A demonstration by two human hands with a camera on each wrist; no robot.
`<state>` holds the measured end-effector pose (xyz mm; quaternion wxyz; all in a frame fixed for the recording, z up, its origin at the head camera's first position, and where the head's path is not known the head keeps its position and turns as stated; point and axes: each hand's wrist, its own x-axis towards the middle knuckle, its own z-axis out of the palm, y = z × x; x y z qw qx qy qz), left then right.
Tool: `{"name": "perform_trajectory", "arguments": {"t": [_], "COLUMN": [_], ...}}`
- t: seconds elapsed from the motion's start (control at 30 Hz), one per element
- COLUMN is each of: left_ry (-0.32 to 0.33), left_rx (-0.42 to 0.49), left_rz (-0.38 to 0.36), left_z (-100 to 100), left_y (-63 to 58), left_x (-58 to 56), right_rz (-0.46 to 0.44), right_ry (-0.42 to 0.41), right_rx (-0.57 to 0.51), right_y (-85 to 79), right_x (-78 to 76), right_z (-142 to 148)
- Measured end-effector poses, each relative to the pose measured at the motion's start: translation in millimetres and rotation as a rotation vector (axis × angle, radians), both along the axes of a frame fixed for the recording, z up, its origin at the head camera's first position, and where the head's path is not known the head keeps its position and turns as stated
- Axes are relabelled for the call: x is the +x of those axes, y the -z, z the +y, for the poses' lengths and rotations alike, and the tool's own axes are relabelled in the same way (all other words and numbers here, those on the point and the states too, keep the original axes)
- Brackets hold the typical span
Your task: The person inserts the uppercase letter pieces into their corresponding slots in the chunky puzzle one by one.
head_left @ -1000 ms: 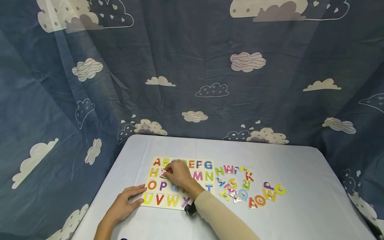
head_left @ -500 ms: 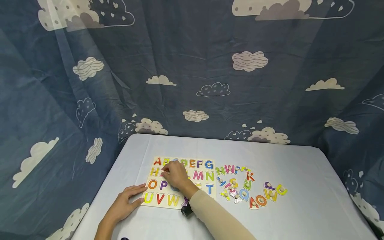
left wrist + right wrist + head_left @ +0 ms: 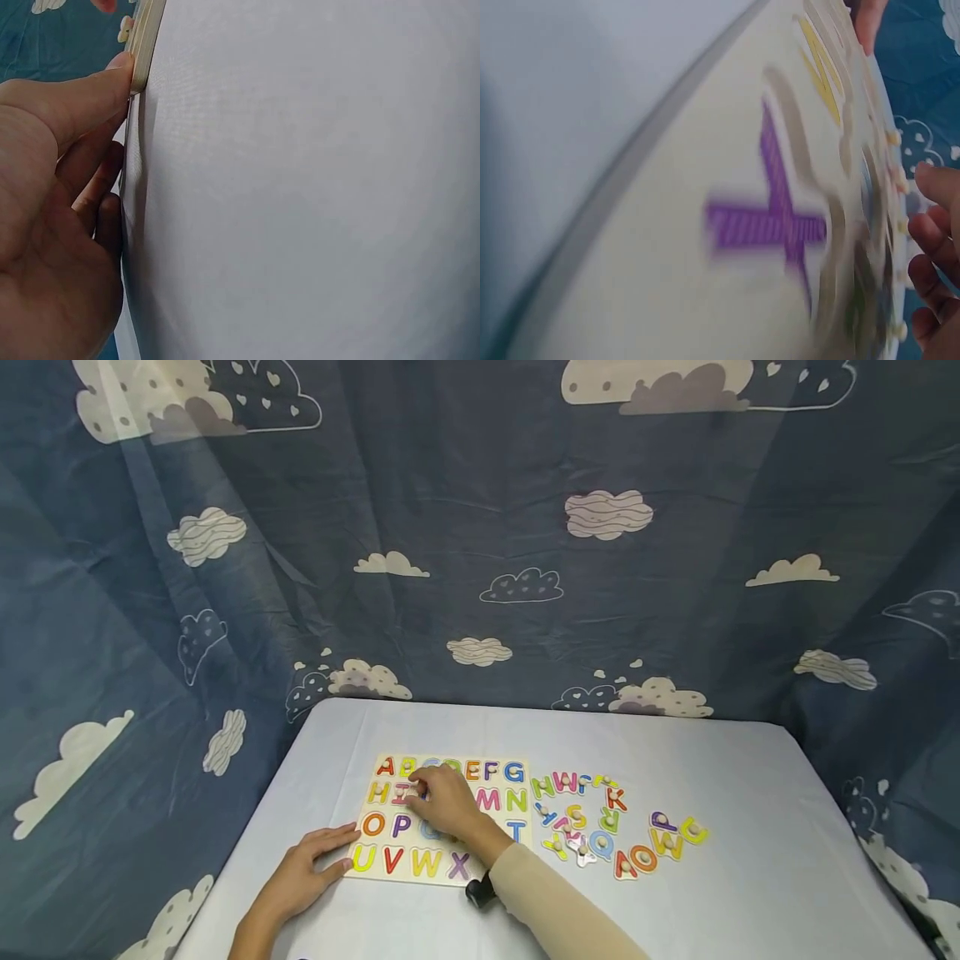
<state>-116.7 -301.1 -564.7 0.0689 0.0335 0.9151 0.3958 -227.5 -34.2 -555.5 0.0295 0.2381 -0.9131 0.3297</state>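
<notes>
A wooden alphabet puzzle board lies on the white table with printed letter recesses. My left hand rests at its lower left corner; in the left wrist view the thumb touches the board's edge. My right hand is over the second row, beside the pink letter I piece, which sits at its place in the board. A gap shows between the right thumb and index finger, and nothing is seen held there. The right wrist view shows these fingers loosely bent, apart from the knobs.
Loose knobbed letter pieces lie right of the board, among them a red K, an orange O and a blue Q. Pieces with knobs fill the board's top row. A dark cloud-print curtain stands behind the table.
My right hand has loosened from the pink I piece, thumb and index finger parting, so that the piece now shows. The left hand stays at the board's corner. The head view shifts slightly.
</notes>
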Motion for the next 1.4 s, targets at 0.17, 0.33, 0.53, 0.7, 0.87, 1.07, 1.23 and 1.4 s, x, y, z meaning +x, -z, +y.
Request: {"name": "perform_trajectory", "arguments": {"t": [0.17,0.33,0.53,0.7,0.87,1.07,1.23,1.4], "left_ry": [-0.004,0.006,0.008,0.005,0.01,-0.004,-0.001,0.009], "left_rx": [-0.002,-0.007,-0.002,-0.008,-0.011,-0.026,-0.026,-0.024], "left_rz": [0.017,0.039,0.029,0.026,0.016,-0.002,0.018,0.031], "left_z": [0,0,0,1,1,1,2,4], "left_y": [-0.3,-1.2,-2.7,-3.5,-3.1,-1.2,-2.6,-4.6], "left_x": [1.7,2.4,1.6,2.2,4.1,7.4,6.7,3.8], "right_rz": [0.017,0.072,0.107,0.106,0.092,0.029,-0.057,-0.076], "right_ry": [0.015,0.053,0.099,0.151,0.216,0.241,0.221,0.213], "right_rx": [-0.024,-0.016,-0.016,0.02,0.063,0.108,0.13,0.143], "right_y": [-3.8,-6.6,-9.6,-11.0,-11.9,-13.6,-12.2,-8.4], "right_x": [3.9,7.8,5.5,-0.7,-6.8,-6.3,-0.9,2.9], "right_z": [28,64,110,154,200,243,263,271]}}
